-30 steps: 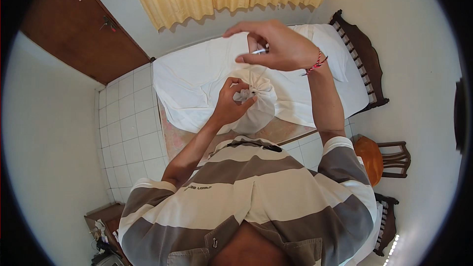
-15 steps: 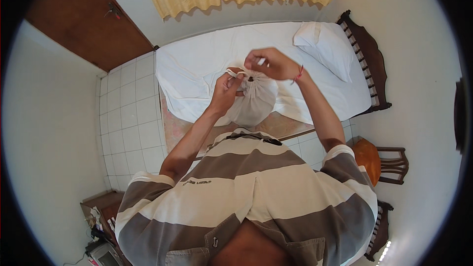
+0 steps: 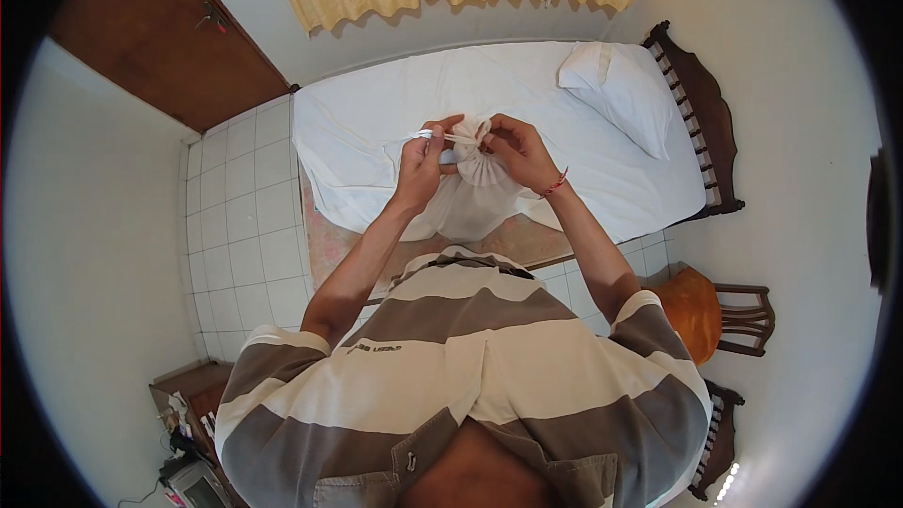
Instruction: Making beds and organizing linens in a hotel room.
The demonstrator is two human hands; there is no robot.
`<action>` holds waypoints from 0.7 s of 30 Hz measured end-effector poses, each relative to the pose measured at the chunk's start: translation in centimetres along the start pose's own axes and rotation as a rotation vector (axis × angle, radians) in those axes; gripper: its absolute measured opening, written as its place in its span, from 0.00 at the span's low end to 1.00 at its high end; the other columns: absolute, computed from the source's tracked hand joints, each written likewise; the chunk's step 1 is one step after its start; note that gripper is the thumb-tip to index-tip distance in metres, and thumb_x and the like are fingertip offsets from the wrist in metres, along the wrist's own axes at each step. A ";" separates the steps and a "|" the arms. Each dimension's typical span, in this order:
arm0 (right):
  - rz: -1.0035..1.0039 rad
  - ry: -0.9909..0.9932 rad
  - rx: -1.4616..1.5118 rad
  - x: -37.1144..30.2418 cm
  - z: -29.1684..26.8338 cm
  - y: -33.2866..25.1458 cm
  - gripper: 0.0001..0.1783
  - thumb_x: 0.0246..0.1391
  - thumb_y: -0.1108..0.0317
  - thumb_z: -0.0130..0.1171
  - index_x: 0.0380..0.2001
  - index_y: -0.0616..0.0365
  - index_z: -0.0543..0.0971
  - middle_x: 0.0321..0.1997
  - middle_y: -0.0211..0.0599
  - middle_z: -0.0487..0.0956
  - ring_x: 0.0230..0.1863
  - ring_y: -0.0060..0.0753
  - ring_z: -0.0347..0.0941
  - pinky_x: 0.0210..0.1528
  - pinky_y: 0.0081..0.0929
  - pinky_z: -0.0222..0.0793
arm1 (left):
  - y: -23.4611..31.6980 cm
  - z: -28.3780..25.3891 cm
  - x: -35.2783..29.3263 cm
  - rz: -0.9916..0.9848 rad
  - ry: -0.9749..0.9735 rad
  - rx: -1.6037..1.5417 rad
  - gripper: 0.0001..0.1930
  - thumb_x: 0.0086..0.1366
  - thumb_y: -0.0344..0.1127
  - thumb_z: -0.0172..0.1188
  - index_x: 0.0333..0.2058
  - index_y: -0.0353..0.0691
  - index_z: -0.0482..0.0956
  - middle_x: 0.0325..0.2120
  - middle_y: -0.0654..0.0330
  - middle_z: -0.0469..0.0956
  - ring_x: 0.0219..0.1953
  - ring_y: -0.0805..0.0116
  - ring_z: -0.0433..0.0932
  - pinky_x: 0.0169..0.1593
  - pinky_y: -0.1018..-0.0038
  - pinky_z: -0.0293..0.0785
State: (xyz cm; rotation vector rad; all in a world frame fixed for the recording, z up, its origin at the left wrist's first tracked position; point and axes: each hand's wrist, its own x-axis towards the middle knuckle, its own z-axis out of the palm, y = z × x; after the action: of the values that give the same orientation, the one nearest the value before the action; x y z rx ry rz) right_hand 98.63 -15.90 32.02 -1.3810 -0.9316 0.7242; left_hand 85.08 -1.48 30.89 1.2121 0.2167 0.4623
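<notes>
One white bag [image 3: 468, 205], neck [image 3: 478, 158], long axis pointing away; left hand [image 3: 419, 169] pinches cord [image 3: 456, 138], right hand [image 3: 525, 155] neck.

Looks like thin, matt, puckered cloth in the bag [image 3: 473, 205], like smooth white cord in the drawstring [image 3: 458, 139]. Appears as creased matt cloth in the sheet [image 3: 376, 127], dark smooth wood in the headboard [image 3: 708, 108], hard smooth tile on the floor [image 3: 246, 212].
</notes>
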 end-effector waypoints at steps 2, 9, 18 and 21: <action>0.031 0.014 0.073 -0.2 0.0 0.3 0.04 0.63 0.75 0.54 0.38 0.63 0.76 0.37 0.29 0.78 0.40 0.20 0.73 0.47 0.21 0.70 | 0.4 -0.1 0.0 -0.024 -0.014 0.063 0.21 0.78 0.46 0.41 0.52 0.36 0.76 0.35 0.61 0.77 0.38 0.74 0.79 0.39 0.74 0.84; -0.125 0.033 -0.309 -2.1 1.7 -1.1 0.19 0.58 0.72 0.60 0.51 0.60 0.70 0.35 0.37 0.79 0.39 0.28 0.76 0.46 0.27 0.70 | 0.8 -0.6 0.2 0.081 0.006 0.313 0.20 0.78 0.44 0.44 0.46 0.35 0.80 0.29 0.63 0.76 0.32 0.80 0.74 0.29 0.80 0.77; -0.194 0.075 -0.455 -2.1 2.1 -2.0 0.34 0.46 0.72 0.69 0.56 0.56 0.67 0.29 0.32 0.76 0.30 0.27 0.72 0.38 0.25 0.66 | 5.9 -1.2 0.7 0.142 0.063 0.457 0.10 0.72 0.34 0.57 0.42 0.36 0.85 0.25 0.67 0.78 0.21 0.83 0.66 0.22 0.83 0.65; -0.208 0.098 -0.421 -2.4 1.1 -3.0 0.32 0.46 0.72 0.71 0.54 0.61 0.69 0.23 0.26 0.70 0.27 0.18 0.64 0.38 0.18 0.64 | 9.3 -3.3 0.2 0.129 0.198 0.457 0.09 0.68 0.33 0.62 0.40 0.35 0.86 0.26 0.66 0.78 0.21 0.84 0.64 0.22 0.83 0.60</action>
State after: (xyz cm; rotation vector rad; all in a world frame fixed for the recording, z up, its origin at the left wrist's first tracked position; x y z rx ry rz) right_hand 96.20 -17.74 34.63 -1.6370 -1.1723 0.3080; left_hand 81.85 3.93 38.48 1.6342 0.4322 0.6705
